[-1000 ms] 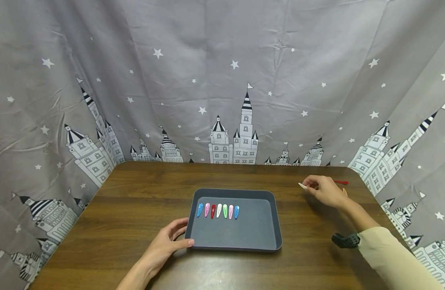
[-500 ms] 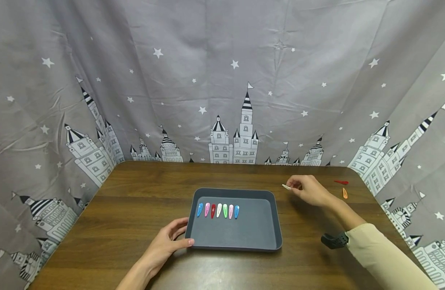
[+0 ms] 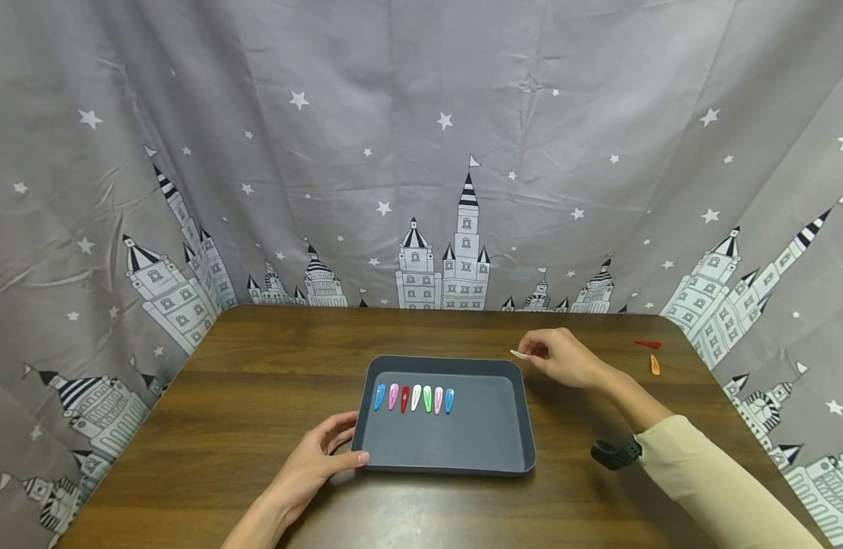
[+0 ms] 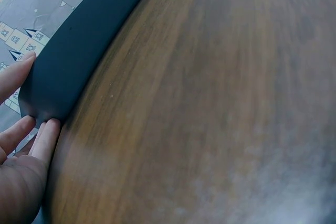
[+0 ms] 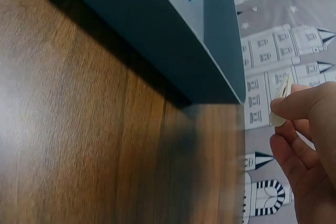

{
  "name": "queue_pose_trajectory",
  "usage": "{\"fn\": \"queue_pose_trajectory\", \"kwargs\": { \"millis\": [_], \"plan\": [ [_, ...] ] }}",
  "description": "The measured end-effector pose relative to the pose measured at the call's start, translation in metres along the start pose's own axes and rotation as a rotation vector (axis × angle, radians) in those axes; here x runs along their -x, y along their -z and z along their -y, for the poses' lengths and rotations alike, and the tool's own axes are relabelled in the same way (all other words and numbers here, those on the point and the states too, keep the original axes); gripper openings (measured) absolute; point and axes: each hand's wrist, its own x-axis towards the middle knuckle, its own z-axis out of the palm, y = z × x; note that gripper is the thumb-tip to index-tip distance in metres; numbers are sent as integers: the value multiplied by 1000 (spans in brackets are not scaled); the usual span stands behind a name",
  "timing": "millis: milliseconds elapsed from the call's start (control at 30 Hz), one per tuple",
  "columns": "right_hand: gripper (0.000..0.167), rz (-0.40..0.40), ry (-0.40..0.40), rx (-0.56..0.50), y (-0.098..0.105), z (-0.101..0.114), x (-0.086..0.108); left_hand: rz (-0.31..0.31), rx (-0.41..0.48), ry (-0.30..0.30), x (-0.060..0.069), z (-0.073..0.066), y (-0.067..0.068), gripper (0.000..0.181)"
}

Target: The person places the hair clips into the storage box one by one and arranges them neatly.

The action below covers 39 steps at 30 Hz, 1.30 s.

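My right hand pinches a white snap hair clip between thumb and fingers, just above the tray's far right corner. In the right wrist view the clip points up out of the fingertips. My left hand grips the near left corner of the dark grey tray, thumb at the rim and fingers against the side wall. Inside the tray several snap clips stand in a row at the upper left, from a blue clip through pink, red, white and green to another blue clip.
A red clip and an orange clip lie on the wooden table at the far right. Behind the table hangs a grey curtain with castles and stars. A black band with a device is on the right wrist.
My right hand has moved left with the white clip, from near the red and orange clips to the tray's far right corner. The left hand and tray stay put.
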Motion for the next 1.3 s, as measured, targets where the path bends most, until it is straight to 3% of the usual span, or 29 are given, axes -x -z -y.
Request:
{"fn": "queue_pose_trajectory", "kwargs": {
  "millis": [267, 867, 1300],
  "plan": [
    [15, 75, 35, -21, -13, 14, -13, 0, 2, 1, 1, 0, -1, 72],
    [12, 297, 273, 26, -55, 47, -46, -10, -4, 0, 1, 2, -1, 72],
    [15, 411, 301, 48, -72, 43, -49, -6, 5, -3, 1, 1, -1, 71]
  ]
}}
